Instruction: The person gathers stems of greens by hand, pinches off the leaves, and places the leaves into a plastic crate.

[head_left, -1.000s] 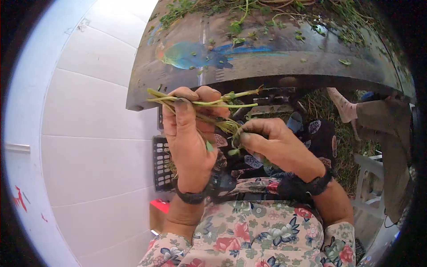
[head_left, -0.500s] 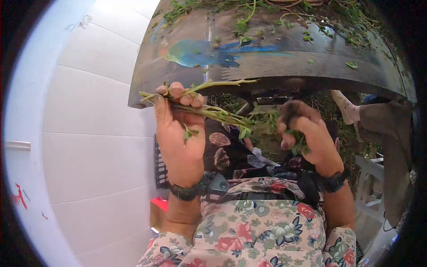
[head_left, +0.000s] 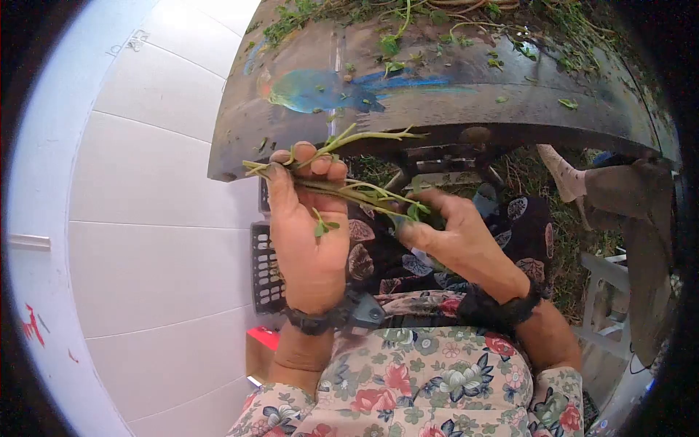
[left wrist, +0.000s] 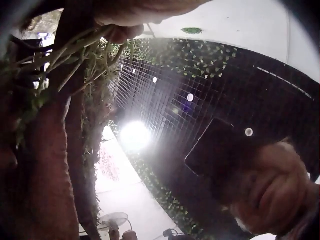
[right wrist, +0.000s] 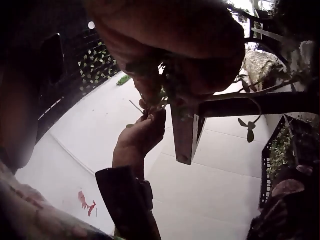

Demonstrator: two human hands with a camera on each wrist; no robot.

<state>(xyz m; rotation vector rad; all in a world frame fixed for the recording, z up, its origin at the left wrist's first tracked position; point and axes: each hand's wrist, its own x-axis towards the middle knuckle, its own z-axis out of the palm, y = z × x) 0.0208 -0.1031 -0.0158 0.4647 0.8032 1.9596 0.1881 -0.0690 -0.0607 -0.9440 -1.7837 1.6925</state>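
Note:
In the head view the left hand (head_left: 312,233) holds several green stems (head_left: 328,188) between its thumb and fingers, their cut ends poking out to the left. One forked stem (head_left: 364,136) rises above the fingers towards the table edge. A small leaf sprig (head_left: 322,224) lies against the palm. At the right ends of the stems, the right hand (head_left: 466,237) pinches the leafy tips (head_left: 416,210) between thumb and fingers. The right wrist view shows the right hand (right wrist: 175,45) large and dark, with the left hand (right wrist: 137,140) beyond it.
A table (head_left: 291,131) with a painted blue bird carries scattered leaves and a heap of greens (head_left: 575,44). Below left stands a black crate (head_left: 266,273), with a red box (head_left: 262,342) nearby. Another person's leg (head_left: 619,193) and a white stool (head_left: 606,288) are at the right.
The right hand moved away to the right with leafy bits, then came back to the stem tips, the bits no longer seen in it. The left hand shifted left, then slightly back right.

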